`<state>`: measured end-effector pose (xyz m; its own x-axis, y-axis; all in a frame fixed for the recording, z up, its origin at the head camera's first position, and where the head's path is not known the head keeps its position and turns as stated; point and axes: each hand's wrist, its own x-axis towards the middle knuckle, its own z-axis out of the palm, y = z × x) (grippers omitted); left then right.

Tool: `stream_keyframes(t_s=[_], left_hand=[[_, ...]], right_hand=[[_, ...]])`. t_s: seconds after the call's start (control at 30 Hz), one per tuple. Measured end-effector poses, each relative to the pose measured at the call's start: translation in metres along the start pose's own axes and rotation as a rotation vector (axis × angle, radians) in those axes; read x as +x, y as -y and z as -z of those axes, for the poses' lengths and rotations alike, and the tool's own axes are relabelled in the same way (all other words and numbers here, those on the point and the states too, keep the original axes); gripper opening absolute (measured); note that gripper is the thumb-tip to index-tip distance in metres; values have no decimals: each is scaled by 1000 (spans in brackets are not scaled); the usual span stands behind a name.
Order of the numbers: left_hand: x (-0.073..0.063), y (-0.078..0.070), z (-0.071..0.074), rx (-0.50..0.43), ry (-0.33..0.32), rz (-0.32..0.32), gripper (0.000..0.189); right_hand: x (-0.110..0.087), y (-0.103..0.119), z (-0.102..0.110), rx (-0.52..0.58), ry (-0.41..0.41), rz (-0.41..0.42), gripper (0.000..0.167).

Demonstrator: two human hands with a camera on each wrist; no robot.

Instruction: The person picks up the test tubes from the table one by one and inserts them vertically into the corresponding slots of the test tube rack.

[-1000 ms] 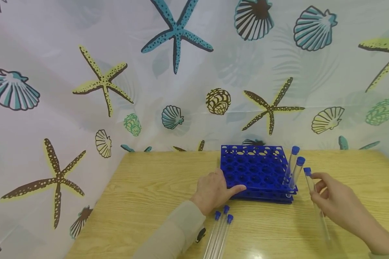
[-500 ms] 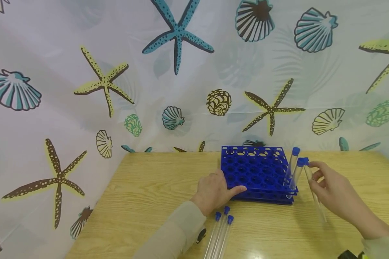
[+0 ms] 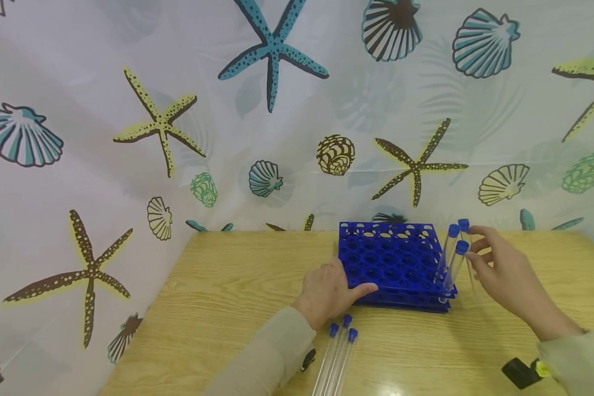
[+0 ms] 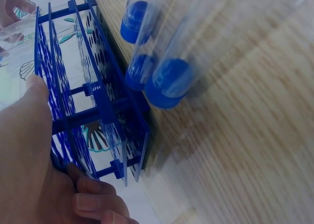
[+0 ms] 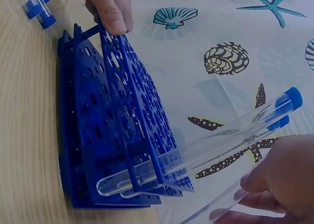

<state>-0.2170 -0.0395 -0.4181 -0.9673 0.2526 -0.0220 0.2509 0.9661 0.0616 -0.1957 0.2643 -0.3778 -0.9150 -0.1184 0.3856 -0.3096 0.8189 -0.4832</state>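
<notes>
A blue test tube rack [image 3: 388, 258] stands on the wooden table. My left hand [image 3: 324, 291] grips its left end, thumb over the top and fingers curled at the side, as the left wrist view shows. Two clear, blue-capped test tubes [image 5: 216, 140] stand in the rack's right end, leaning slightly right. Just right of them, my right hand [image 3: 507, 275] pinches another blue-capped test tube [image 5: 221, 202] between thumb and fingers. That tube is outside the rack, its cap [image 3: 463, 224] up near the other two caps; its lower end is hard to make out.
Three capped test tubes [image 3: 334, 357] lie side by side on the table in front of the rack, caps toward it. Behind the table [image 3: 218, 297] hangs a curtain [image 3: 297, 121] printed with shells and starfish. A black and yellow item [image 3: 522, 373] shows by my right sleeve.
My right hand has moved the held test tube up and away from me, from the rack's front right corner to beside the two standing tubes. My left hand stays on the rack.
</notes>
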Motion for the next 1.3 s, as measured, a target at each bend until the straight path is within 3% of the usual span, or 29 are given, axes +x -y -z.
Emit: stream_keyframes(t_s=[0.63, 1.1, 1.3], left_hand=[[-1, 0, 0, 10, -30, -4, 81], [0, 0, 1, 15, -32, -4, 80], [1, 0, 0, 21, -15, -2, 81]], right_hand=[[35, 9, 4, 112, -114, 119, 41], [42, 11, 5, 224, -75, 110, 39], [42, 7, 3, 223, -38, 98, 35]])
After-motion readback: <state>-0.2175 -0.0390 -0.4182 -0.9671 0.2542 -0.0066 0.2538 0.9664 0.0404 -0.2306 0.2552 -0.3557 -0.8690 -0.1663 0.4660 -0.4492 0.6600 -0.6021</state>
